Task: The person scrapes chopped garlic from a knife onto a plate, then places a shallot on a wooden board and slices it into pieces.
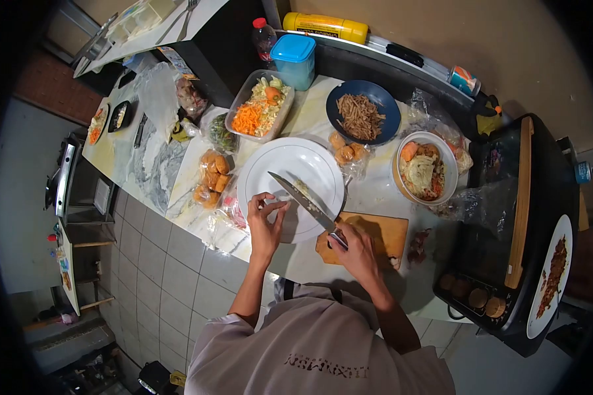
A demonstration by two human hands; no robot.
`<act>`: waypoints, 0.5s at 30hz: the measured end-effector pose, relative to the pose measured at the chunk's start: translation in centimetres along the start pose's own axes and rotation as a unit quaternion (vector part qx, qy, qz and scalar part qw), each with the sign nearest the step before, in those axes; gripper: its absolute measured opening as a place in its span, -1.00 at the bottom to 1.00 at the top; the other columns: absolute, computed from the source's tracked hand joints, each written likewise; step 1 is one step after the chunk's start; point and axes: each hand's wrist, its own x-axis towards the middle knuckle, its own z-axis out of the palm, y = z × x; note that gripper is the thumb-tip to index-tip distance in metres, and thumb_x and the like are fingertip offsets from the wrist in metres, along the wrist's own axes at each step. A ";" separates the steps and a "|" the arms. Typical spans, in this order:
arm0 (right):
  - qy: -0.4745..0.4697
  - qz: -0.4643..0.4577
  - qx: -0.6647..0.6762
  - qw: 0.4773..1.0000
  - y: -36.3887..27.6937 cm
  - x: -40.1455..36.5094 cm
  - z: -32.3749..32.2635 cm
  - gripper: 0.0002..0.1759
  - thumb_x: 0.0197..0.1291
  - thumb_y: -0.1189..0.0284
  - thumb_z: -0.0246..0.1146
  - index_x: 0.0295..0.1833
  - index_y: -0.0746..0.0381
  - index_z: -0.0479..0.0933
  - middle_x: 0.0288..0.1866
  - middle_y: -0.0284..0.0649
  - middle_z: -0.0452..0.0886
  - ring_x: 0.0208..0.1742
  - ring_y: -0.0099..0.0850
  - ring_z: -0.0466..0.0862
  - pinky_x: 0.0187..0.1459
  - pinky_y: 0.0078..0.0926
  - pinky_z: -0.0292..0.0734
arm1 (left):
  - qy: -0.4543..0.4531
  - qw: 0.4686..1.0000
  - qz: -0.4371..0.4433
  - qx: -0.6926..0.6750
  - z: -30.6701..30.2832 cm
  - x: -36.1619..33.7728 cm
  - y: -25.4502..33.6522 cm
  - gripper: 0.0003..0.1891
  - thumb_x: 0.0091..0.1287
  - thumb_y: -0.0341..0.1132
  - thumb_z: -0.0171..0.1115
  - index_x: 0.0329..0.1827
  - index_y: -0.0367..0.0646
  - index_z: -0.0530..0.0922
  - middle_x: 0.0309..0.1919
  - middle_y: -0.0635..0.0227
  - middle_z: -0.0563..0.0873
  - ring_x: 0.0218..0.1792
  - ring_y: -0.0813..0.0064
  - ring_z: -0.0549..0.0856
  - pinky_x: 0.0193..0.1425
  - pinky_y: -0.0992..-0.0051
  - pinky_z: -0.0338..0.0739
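Note:
My right hand is closed round the handle of a knife, its blade slanting up and left over a large white plate. Small pale chopped bits lie on and beside the blade. Over the plate's lower left edge is my left hand, its fingers curled with thumb and fingertips near each other; whether something small is between them is too small to tell. A wooden cutting board lies under and right of my right hand, with small scraps at its lower edge.
Behind the plate stand a tub of shredded vegetables and a blue bowl of shredded meat. A white bowl is at the right, before a black oven. Bagged orange-brown pieces lie left.

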 end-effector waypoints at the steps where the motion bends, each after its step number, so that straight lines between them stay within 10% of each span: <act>1: -0.005 -0.010 -0.008 1.000 0.1 0.1 0.0 -0.71 0.19 0.43 0.40 -0.05 0.31 0.53 -0.29 -0.02 0.67 -0.27 0.00 0.70 -0.28 -0.11 0.55 | -0.001 1.000 0.001 0.002 0.0 0.1 -0.1 -0.87 0.20 -0.39 0.46 -0.24 -0.24 0.78 -0.11 0.28 0.58 -0.08 0.26 0.54 0.06 0.32 0.46; 13: 0.018 0.003 -0.047 0.999 0.3 0.3 0.7 -0.64 0.06 0.47 0.46 -0.06 0.29 0.50 -0.29 -0.03 0.62 -0.27 0.02 0.64 -0.24 -0.05 0.49 | -0.068 0.992 -0.061 -0.086 -1.8 0.5 2.2 -0.74 0.26 -0.25 0.44 -0.05 -0.15 0.75 -0.09 0.14 0.60 -0.04 0.19 0.59 0.05 0.28 0.50; 15: 0.006 0.004 -0.039 0.999 0.3 0.4 0.8 -0.65 0.09 0.45 0.44 -0.06 0.28 0.48 -0.26 0.00 0.61 -0.25 0.06 0.65 -0.25 -0.03 0.51 | -0.112 0.985 0.113 0.071 -2.4 -0.2 3.4 -0.68 0.30 -0.18 0.39 0.09 -0.01 0.73 0.04 0.05 0.52 0.13 0.12 0.48 0.17 0.22 0.43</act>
